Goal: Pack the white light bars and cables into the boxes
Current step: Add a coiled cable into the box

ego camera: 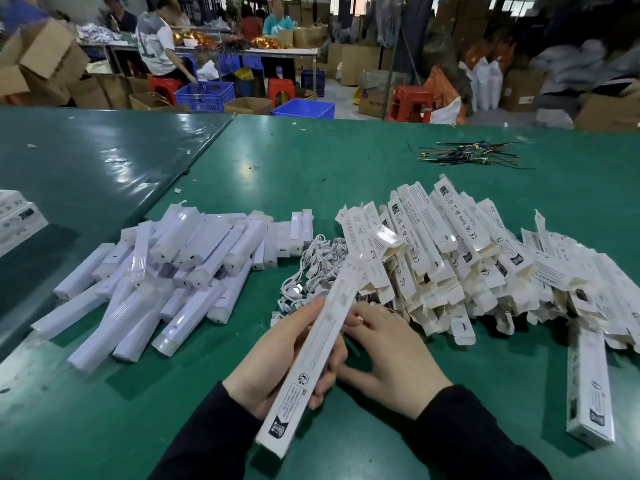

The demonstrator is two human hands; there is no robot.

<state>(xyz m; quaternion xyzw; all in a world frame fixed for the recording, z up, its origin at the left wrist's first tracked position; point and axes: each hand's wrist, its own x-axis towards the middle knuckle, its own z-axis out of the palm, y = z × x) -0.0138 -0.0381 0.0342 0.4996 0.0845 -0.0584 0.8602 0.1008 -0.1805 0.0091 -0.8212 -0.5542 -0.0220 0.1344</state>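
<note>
A long white box (311, 355) is held slanted above the near edge of a green table (346, 150), its far end pointing up and away. The left hand (277, 358) grips it from below, fingers curled round its underside. The right hand (388, 355) rests just right of the box, fingers loosely bent toward it; whether it pinches anything cannot be told.

Just beyond the box lies a tangle of white cables (311, 271). Left of the box sits a heap of white light bars (166, 271) in clear wrap. Right of it, a large pile of empty boxes (467, 254) with open flaps, and one closed box (588, 386) lying alone.

Risks, as judgement: the far flap could crease or stay open if a cable loop catches it, and dragging one cable from the tangle may pull others along.

Far beyond the box lie loose coloured wires (467, 155); behind the table, a warehouse with seated workers, red stools (412, 102), blue crates (204, 95) and cardboard cartons.
</note>
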